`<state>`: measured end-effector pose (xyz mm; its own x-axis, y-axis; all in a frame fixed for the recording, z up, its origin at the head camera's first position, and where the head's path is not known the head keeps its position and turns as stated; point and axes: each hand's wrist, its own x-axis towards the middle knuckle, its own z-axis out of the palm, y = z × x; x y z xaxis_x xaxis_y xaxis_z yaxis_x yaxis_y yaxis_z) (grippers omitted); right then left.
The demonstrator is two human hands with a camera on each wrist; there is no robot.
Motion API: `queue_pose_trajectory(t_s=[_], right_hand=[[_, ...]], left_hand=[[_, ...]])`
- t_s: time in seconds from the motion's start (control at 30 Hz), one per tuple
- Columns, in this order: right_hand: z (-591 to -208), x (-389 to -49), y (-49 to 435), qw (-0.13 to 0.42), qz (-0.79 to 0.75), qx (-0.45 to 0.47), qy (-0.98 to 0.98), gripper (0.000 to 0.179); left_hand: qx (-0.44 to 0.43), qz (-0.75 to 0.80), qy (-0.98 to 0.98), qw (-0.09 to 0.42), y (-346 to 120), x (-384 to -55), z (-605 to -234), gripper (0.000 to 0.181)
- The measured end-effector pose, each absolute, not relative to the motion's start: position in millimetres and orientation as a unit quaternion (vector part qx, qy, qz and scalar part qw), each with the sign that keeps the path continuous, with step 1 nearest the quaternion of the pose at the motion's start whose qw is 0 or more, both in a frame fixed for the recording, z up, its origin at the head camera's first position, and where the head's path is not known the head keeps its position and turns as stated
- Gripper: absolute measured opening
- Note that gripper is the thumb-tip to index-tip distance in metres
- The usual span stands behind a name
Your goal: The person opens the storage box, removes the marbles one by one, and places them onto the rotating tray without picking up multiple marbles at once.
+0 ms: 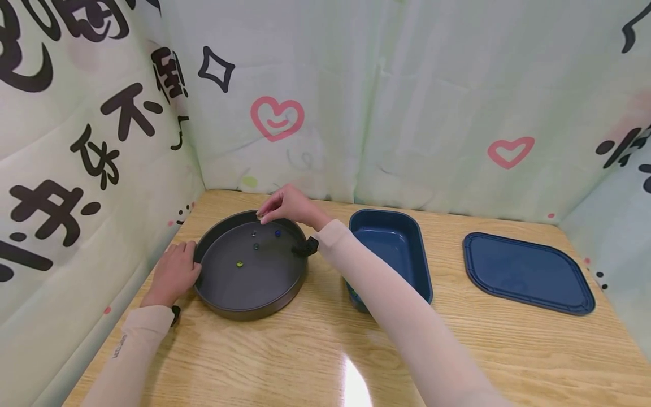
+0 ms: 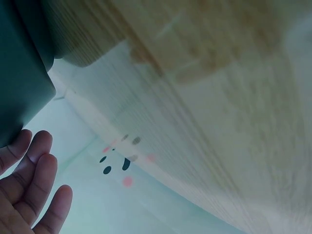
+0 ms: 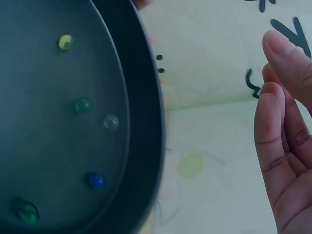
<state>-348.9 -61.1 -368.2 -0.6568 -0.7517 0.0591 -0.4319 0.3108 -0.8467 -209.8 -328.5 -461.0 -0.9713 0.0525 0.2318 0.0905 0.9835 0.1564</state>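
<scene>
A round dark pan (image 1: 229, 288) stands on the table at left. My left hand (image 1: 175, 271) holds its left rim; the left wrist view shows the fingers (image 2: 44, 170) bent loosely by the outer wall. Over the pan's far rim, my right hand (image 1: 290, 204) pinches a small marble (image 1: 260, 215) between thumb and fingertips. That marble is hidden in the right wrist view. Several glass marbles lie inside the pan: a yellow-green marble (image 1: 239, 263), a teal marble (image 1: 256, 246), a clear marble (image 1: 254, 233), a blue marble (image 1: 277, 233) and a green marble (image 3: 28, 213).
Right of the pan stands a deep blue container (image 1: 419, 249), partly covered by my right forearm. Small green bits (image 1: 354, 293) show at its near left corner. A flat blue lid (image 1: 529, 273) lies farther right. Printed curtains (image 1: 330, 152) enclose the table's back and sides.
</scene>
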Motion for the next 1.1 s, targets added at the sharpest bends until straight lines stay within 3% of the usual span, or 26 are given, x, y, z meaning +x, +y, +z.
queue_pose_trajectory(t_s=[0.4, 1.1], right_hand=[[-397, -340, -92, 0.187, -0.423, -0.413, 0.785, 0.018], [-435, -340, -103, 0.242, -0.318, -0.374, 0.837, 0.014]], left_hand=[[-0.039, -0.085, -0.988, 0.124, -330, -210, -462, 0.034], [-0.039, -0.087, -0.986, 0.14, -332, -213, -467, 0.03]])
